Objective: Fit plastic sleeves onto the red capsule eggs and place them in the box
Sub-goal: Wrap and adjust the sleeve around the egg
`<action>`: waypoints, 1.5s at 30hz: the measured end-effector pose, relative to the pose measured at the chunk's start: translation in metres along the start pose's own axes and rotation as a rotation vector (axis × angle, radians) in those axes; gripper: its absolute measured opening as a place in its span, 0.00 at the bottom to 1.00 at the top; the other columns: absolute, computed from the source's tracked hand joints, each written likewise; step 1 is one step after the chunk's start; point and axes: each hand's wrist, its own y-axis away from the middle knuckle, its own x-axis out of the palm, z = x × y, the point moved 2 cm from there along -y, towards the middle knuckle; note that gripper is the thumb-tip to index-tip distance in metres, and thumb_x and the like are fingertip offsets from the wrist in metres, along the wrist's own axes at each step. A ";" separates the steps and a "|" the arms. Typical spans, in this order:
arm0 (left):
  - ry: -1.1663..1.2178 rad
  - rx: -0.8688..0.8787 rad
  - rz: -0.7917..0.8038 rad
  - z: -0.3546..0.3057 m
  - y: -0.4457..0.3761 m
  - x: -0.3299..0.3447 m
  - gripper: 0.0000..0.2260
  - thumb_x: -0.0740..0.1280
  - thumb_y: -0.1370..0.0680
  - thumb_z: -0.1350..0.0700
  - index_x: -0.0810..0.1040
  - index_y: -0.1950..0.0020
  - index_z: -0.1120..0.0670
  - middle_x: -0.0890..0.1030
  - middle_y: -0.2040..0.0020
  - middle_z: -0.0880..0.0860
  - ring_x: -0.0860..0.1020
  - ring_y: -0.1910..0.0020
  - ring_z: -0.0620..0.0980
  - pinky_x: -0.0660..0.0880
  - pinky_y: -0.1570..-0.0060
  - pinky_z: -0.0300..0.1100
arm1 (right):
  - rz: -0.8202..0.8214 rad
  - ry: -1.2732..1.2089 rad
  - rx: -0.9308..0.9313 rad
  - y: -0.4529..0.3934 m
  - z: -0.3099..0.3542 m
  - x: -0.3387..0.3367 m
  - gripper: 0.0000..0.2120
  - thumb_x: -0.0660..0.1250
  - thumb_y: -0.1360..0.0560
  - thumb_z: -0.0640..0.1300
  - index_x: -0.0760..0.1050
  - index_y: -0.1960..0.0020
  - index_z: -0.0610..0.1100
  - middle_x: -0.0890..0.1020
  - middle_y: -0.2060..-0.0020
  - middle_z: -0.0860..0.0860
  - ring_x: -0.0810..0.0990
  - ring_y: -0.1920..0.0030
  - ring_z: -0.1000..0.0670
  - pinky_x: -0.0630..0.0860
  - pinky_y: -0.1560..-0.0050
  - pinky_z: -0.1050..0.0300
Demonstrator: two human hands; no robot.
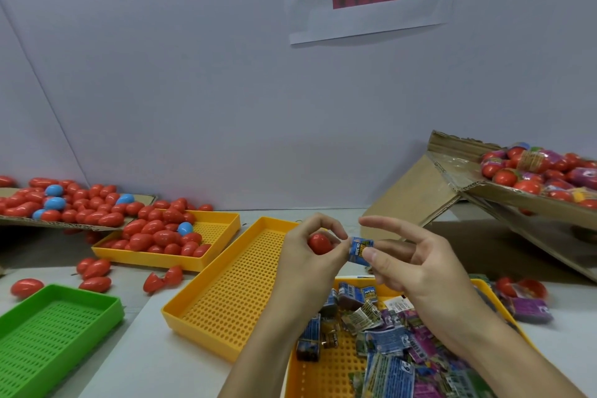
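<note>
1. The red egg (319, 243) is sitting above the empty yellow tray (226, 294), the left hand (310, 255) clasping it in curled fingers.
2. The right hand (420, 271) is pinching a blue sleeve (359, 250) open beside the egg, apparently readying it for fitting.
3. The cardboard box (504, 200) is waiting at the right, receiving sleeved eggs.

Both bare forearms reach up from the bottom edge, the hands meeting at mid-frame. The left hand (310, 252) curls its fingers round a red capsule egg (319, 244). The right hand (416, 265) pinches a blue plastic sleeve (359, 250) between thumb and a finger, its other fingers spread and extended leftward.
</note>
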 end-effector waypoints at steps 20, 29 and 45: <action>0.061 -0.009 0.139 -0.002 0.003 0.004 0.07 0.69 0.22 0.55 0.84 0.57 0.45 0.75 0.70 0.44 0.72 0.70 0.43 0.71 0.67 0.38 | -0.213 -0.263 0.154 -0.003 -0.008 -0.005 0.10 0.70 0.29 0.40 0.85 0.49 0.45 0.74 0.76 0.45 0.70 0.79 0.54 0.73 0.72 0.68; 0.081 -0.076 0.101 0.006 0.001 0.003 0.05 0.73 0.24 0.52 0.84 0.57 0.52 0.74 0.70 0.45 0.72 0.70 0.45 0.72 0.67 0.38 | -0.205 -0.241 0.214 -0.003 -0.006 -0.004 0.11 0.65 0.22 0.40 0.86 0.50 0.48 0.82 0.56 0.32 0.71 0.80 0.53 0.74 0.74 0.66; 0.438 -0.136 0.037 0.008 -0.002 0.002 0.07 0.75 0.31 0.56 0.84 0.58 0.58 0.75 0.66 0.54 0.72 0.70 0.49 0.75 0.67 0.41 | -0.128 -0.258 0.247 -0.002 -0.008 0.003 0.17 0.71 0.35 0.47 0.84 0.46 0.47 0.87 0.50 0.45 0.76 0.76 0.51 0.77 0.71 0.62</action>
